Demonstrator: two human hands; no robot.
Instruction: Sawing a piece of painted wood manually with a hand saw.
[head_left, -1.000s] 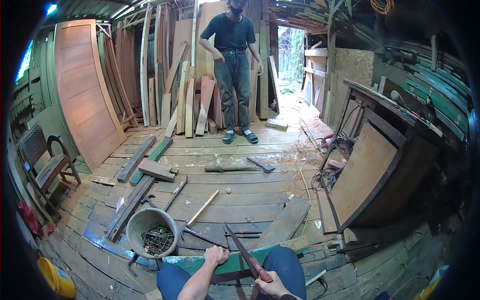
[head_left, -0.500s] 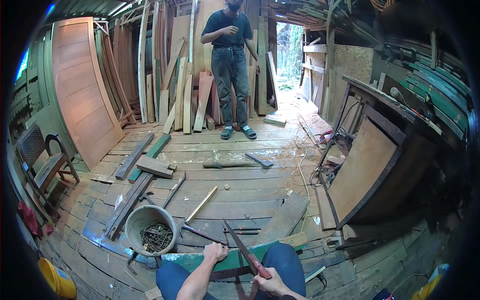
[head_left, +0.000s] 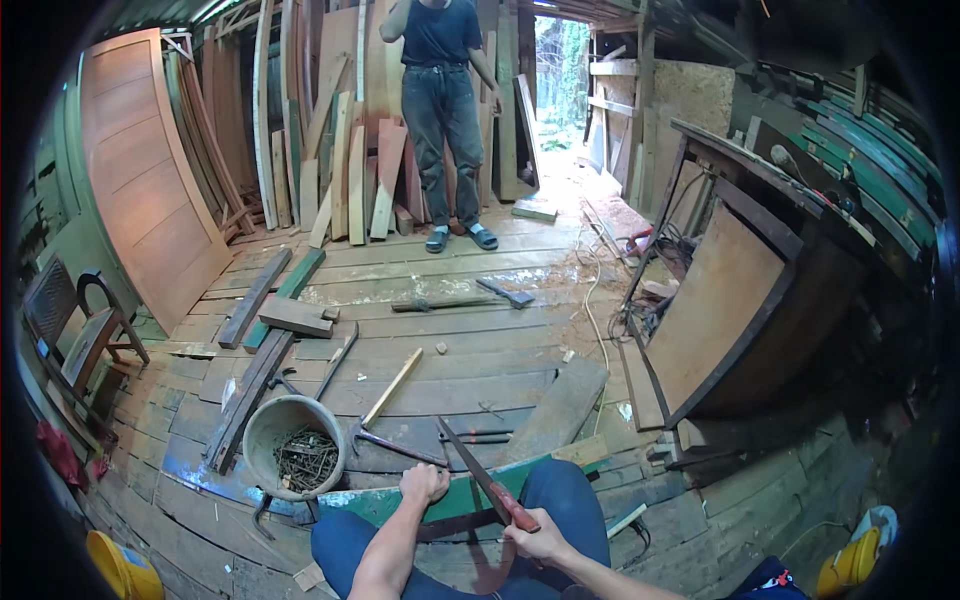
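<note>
My right hand (head_left: 538, 537) is wrapped round the reddish-brown handle of a long-bladed knife (head_left: 468, 456), its tapered dark blade slanting away to the upper left. My left hand (head_left: 425, 484) is closed over the far edge of a green-painted board (head_left: 462, 498), which lies crosswise before my knees. Beyond that hand rests a dark pry bar (head_left: 405, 447) with a curved end. A pale wooden handle (head_left: 392, 390) meets its bend. Past the knife tip lie pincers (head_left: 480, 437) with long handles. The blade's contact with the board, if any, is unclear.
A bucket of nails (head_left: 294, 447) stands left of my knees. Timber offcuts (head_left: 255, 400), another pry bar (head_left: 339, 358) and a hatchet (head_left: 507, 292) lie farther off. A person (head_left: 442, 120) stands ahead. A dark wooden cabinet (head_left: 730, 300) leans at right; a chair (head_left: 85, 330) stands left.
The view has tipped downward and a little to the right, so the scene sits higher and further left. The standing person's bent arm has risen. My hands keep their holds.
</note>
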